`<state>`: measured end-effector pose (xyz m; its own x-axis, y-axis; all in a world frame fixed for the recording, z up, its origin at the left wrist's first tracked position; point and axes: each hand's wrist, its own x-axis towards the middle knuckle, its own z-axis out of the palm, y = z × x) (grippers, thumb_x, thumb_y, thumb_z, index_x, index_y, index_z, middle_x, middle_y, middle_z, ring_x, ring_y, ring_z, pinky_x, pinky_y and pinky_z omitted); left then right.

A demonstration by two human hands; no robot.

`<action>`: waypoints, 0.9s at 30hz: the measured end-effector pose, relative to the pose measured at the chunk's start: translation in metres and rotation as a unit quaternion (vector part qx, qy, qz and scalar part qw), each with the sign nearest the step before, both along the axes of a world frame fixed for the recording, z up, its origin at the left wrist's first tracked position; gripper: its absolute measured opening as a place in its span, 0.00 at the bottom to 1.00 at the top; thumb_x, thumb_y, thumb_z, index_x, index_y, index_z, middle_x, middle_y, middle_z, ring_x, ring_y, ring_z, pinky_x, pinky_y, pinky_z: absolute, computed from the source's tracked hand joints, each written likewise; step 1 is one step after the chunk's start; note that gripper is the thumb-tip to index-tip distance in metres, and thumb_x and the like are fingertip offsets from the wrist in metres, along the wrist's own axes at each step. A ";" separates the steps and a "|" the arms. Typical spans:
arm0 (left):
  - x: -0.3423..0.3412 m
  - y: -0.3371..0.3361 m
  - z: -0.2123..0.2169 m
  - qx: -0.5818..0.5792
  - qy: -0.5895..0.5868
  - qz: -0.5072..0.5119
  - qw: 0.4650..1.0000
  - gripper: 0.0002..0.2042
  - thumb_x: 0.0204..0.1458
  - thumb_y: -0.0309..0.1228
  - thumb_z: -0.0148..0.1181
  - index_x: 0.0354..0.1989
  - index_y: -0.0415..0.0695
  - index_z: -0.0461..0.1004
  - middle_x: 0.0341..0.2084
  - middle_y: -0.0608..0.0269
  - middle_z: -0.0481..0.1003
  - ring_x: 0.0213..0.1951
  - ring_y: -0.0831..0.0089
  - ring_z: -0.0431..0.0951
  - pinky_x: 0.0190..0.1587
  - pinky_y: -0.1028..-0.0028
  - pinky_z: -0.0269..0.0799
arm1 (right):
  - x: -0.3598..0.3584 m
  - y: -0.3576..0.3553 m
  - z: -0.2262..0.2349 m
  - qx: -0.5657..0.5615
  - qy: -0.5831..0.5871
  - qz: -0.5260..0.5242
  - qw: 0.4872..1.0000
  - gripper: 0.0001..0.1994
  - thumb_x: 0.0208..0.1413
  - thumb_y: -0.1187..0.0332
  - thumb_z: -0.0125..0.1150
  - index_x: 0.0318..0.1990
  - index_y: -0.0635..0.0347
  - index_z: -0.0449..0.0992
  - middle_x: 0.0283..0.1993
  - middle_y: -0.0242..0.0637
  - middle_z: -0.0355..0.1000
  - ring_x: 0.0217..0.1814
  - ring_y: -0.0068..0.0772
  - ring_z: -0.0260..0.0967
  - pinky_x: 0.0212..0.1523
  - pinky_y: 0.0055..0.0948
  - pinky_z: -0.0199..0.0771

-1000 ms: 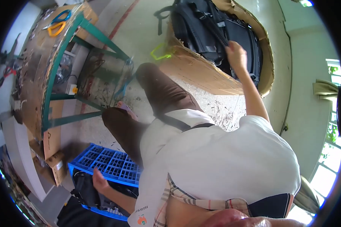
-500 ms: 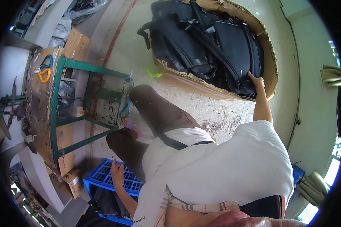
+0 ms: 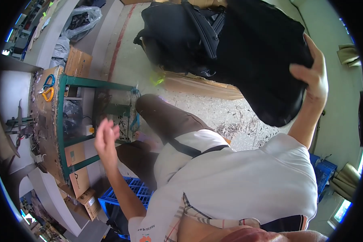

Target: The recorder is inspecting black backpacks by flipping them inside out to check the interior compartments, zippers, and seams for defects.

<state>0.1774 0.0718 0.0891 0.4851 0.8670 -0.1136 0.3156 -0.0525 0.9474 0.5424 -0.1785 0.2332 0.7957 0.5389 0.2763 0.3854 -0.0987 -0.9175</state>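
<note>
A: Right hand [image 3: 315, 78], at 2 o'clock, grasps the black bag [image 3: 262, 60], lifted above the cardboard box [image 3: 197, 84] edge.
B: Left hand [image 3: 106, 139], at 9 o'clock, released, fingers spread, in open room beside the green-framed counter [image 3: 60, 133].

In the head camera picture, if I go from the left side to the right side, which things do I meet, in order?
Workbench top with blue and orange scissors → green metal frame → left hand, raised and open → brown trouser leg → black bag → right hand, with its grip on the bag's edge.
</note>
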 end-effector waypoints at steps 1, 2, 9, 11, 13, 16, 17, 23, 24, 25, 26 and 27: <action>0.012 0.008 0.011 0.024 -0.035 0.000 0.999 0.19 0.52 0.33 0.46 0.51 0.37 0.59 0.43 0.51 0.65 0.43 0.68 0.69 0.42 0.73 0.66 | -0.006 0.012 0.009 -0.021 -0.015 0.173 0.985 0.32 0.25 0.79 0.59 0.47 0.75 0.61 0.39 0.43 0.68 0.40 0.33 0.68 0.44 0.25 0.65; 0.024 0.016 0.025 0.051 -0.081 -0.011 0.995 0.19 0.51 0.31 0.47 0.51 0.37 0.60 0.45 0.50 0.64 0.46 0.66 0.66 0.46 0.70 0.64 | -0.016 0.017 0.025 -0.040 -0.043 0.329 0.942 0.33 0.23 0.79 0.58 0.48 0.74 0.61 0.41 0.44 0.68 0.41 0.36 0.67 0.46 0.25 0.64; 0.031 0.008 0.038 0.009 -0.251 0.118 0.961 0.19 0.48 0.38 0.47 0.47 0.42 0.64 0.47 0.58 0.65 0.49 0.70 0.64 0.54 0.66 0.53 | -0.120 0.099 0.062 0.021 -0.211 0.738 0.641 0.26 0.36 0.71 0.58 0.47 0.71 0.63 0.34 0.52 0.68 0.31 0.44 0.69 0.27 0.26 0.71; -0.014 0.012 0.045 0.039 -0.236 0.183 0.954 0.18 0.47 0.37 0.48 0.46 0.42 0.65 0.46 0.58 0.65 0.48 0.70 0.65 0.53 0.66 0.54 | -0.148 0.135 0.041 0.163 -0.160 0.737 0.637 0.28 0.33 0.72 0.62 0.46 0.72 0.63 0.34 0.44 0.68 0.30 0.42 0.69 0.27 0.26 0.71; -0.049 0.037 0.045 0.055 -0.242 0.232 0.941 0.18 0.46 0.36 0.49 0.46 0.42 0.65 0.45 0.58 0.66 0.47 0.70 0.65 0.53 0.67 0.55 | -0.164 0.155 0.037 0.137 -0.108 0.698 0.695 0.29 0.31 0.72 0.64 0.46 0.71 0.64 0.35 0.40 0.68 0.34 0.34 0.68 0.34 0.24 0.68; -0.127 -0.008 0.055 0.108 -0.224 0.371 0.895 0.18 0.45 0.34 0.51 0.45 0.41 0.66 0.44 0.58 0.66 0.46 0.69 0.66 0.52 0.67 0.57 | -0.202 0.202 0.016 0.034 -0.032 0.638 0.769 0.30 0.31 0.68 0.69 0.45 0.71 0.64 0.39 0.39 0.69 0.40 0.29 0.66 0.42 0.23 0.64; -0.174 -0.025 0.059 0.118 -0.221 0.407 0.878 0.18 0.44 0.34 0.51 0.44 0.41 0.66 0.44 0.58 0.67 0.46 0.69 0.66 0.51 0.67 0.57 | -0.219 0.216 0.006 -0.013 0.083 0.660 0.746 0.28 0.32 0.68 0.69 0.43 0.72 0.65 0.37 0.38 0.69 0.38 0.25 0.66 0.41 0.21 0.64; -0.285 -0.024 0.065 0.147 -0.233 0.507 0.817 0.17 0.42 0.31 0.54 0.42 0.41 0.67 0.42 0.58 0.68 0.43 0.69 0.68 0.49 0.68 0.60 | -0.313 0.308 -0.070 -0.020 0.291 0.642 0.709 0.17 0.35 0.76 0.66 0.37 0.71 0.70 0.31 0.35 0.71 0.30 0.20 0.66 0.34 0.20 0.68; -0.295 -0.025 0.068 0.151 -0.234 0.517 0.809 0.17 0.41 0.30 0.55 0.42 0.41 0.68 0.41 0.58 0.68 0.43 0.68 0.68 0.49 0.68 0.61 | -0.328 0.319 -0.075 -0.019 0.288 0.654 0.700 0.17 0.35 0.76 0.66 0.37 0.71 0.70 0.31 0.35 0.71 0.30 0.20 0.66 0.34 0.20 0.68; -0.309 -0.016 0.070 0.153 -0.235 0.525 0.803 0.17 0.41 0.30 0.55 0.42 0.40 0.68 0.41 0.58 0.68 0.42 0.68 0.68 0.48 0.69 0.61 | -0.342 0.332 -0.080 -0.014 0.304 0.634 0.711 0.17 0.35 0.78 0.65 0.36 0.71 0.70 0.30 0.35 0.71 0.30 0.21 0.67 0.34 0.21 0.69; -0.323 -0.015 0.072 0.155 -0.234 0.537 0.796 0.17 0.40 0.29 0.56 0.42 0.40 0.68 0.40 0.58 0.69 0.42 0.68 0.69 0.48 0.69 0.62 | -0.357 0.341 -0.081 -0.010 0.322 0.617 0.718 0.17 0.34 0.80 0.64 0.36 0.72 0.70 0.30 0.36 0.71 0.29 0.22 0.67 0.34 0.22 0.69; -0.338 -0.007 0.075 0.156 -0.233 0.546 0.789 0.17 0.40 0.29 0.56 0.41 0.40 0.68 0.40 0.58 0.69 0.41 0.68 0.69 0.48 0.69 0.62 | -0.371 0.349 -0.078 -0.011 0.341 0.626 0.702 0.17 0.35 0.80 0.64 0.37 0.73 0.68 0.30 0.39 0.71 0.29 0.25 0.68 0.34 0.23 0.70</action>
